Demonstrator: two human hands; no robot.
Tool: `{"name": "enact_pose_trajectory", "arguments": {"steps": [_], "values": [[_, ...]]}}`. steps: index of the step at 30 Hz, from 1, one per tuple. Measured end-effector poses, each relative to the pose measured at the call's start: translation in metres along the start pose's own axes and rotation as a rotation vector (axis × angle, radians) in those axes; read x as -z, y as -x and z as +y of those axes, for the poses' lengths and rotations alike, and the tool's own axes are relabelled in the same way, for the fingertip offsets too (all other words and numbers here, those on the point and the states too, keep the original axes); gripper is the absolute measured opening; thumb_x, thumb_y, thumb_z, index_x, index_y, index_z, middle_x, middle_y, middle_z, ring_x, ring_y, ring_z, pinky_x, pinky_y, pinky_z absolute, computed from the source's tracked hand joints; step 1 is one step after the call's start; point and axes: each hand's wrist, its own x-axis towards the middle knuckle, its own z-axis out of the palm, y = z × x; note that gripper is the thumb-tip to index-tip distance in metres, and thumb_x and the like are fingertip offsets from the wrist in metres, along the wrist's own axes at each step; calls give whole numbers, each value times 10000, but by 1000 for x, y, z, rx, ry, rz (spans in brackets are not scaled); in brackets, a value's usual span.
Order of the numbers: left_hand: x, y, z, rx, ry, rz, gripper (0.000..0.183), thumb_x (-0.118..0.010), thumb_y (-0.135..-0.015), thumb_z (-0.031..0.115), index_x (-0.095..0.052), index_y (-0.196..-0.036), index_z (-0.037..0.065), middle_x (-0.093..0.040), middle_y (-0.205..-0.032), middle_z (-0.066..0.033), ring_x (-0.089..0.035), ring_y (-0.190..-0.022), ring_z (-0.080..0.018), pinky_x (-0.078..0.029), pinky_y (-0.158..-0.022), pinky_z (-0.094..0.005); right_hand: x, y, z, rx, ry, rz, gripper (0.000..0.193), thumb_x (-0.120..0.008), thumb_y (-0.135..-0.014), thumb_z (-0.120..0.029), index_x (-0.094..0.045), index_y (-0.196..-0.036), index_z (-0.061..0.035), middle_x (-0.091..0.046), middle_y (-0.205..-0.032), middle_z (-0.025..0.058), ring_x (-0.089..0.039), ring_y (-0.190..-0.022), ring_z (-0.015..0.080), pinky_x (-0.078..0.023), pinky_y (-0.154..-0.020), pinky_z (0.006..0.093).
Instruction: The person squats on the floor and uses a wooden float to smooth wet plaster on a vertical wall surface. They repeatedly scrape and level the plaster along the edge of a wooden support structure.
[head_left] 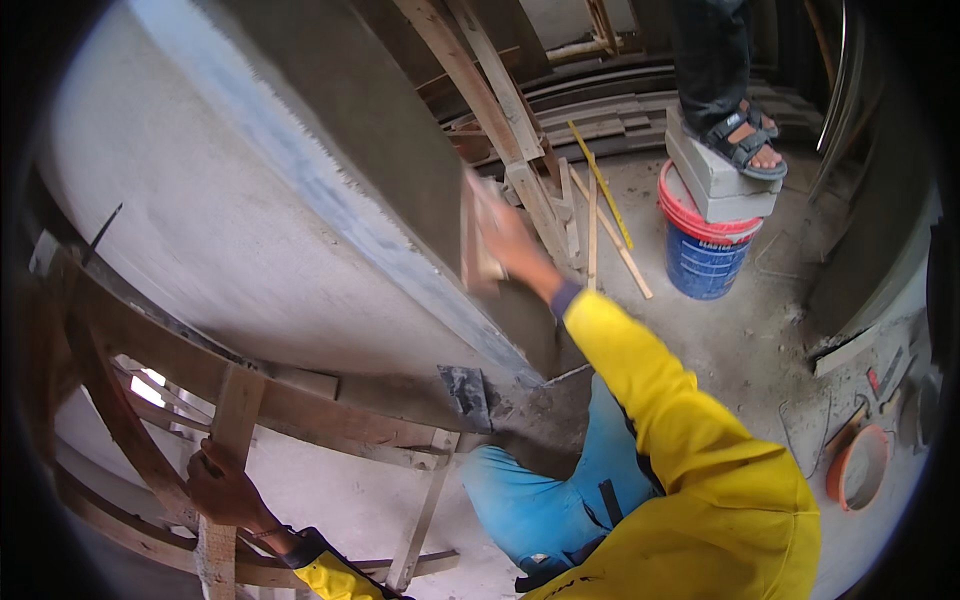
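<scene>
My right hand (510, 243), smeared by motion at the end of a yellow sleeve, is closed on a plastering float (470, 245). The float's pale, reddish board lies flat against the dark grey, damp-looking plaster (400, 180) on the narrow side of a wall. Beside that plaster runs the wall's pale face (210, 210), with a bluish-white strip along the corner. Low on the left, my left hand (225, 487) is wrapped round an upright wooden plank (238, 410) of a timber frame (340, 415); its fingertips are partly hidden.
Another person's sandalled foot (745, 140) stands on pale blocks (700, 165) atop a blue bucket (705, 262) with a red rim. Timber posts (490, 90), loose sticks and a yellow level (605, 190) lean nearby. An orange bowl (860, 468) sits at right among tools.
</scene>
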Motion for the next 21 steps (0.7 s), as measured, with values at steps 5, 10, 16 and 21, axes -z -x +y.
{"name": "enact_pose_trajectory", "arguments": {"steps": [5,10,16,21], "values": [[9,-5,-12,-47,23,-46,503,-465,-986,518,-718,-937,86,-689,-842,-160,-669,-751,-363,-510,-647,-484,-3,147,-6,-338,19,-37,646,-469,-912,-78,-332,-1534,-183,-489,-1444,197,-508,-1296,356,-436,-1055,395],[9,-7,-8,-58,121,-152,486,-483,-988,481,-698,-929,49,-689,-858,-188,-667,-775,-399,-500,-665,-500,13,76,-71,-277,132,-195,640,-487,-918,-99,-367,-1511,-308,-596,-1298,194,-596,-1140,398,-506,-958,449],[5,-9,-13,-9,74,-227,522,-490,-972,504,-692,-946,23,-684,-901,-211,-663,-786,-419,-500,-697,-512,23,107,-33,-580,-5,-125,663,-477,-896,-44,-378,-1510,-275,-537,-1394,188,-582,-1191,383,-493,-1001,418],[5,-9,-16,-24,65,-168,554,-494,-961,521,-694,-941,4,-678,-906,-232,-657,-798,-429,-500,-715,-514,15,70,-71,-224,74,-249,623,-484,-913,-92,-399,-1502,-277,-529,-1409,160,-588,-1177,394,-514,-979,426]]}}
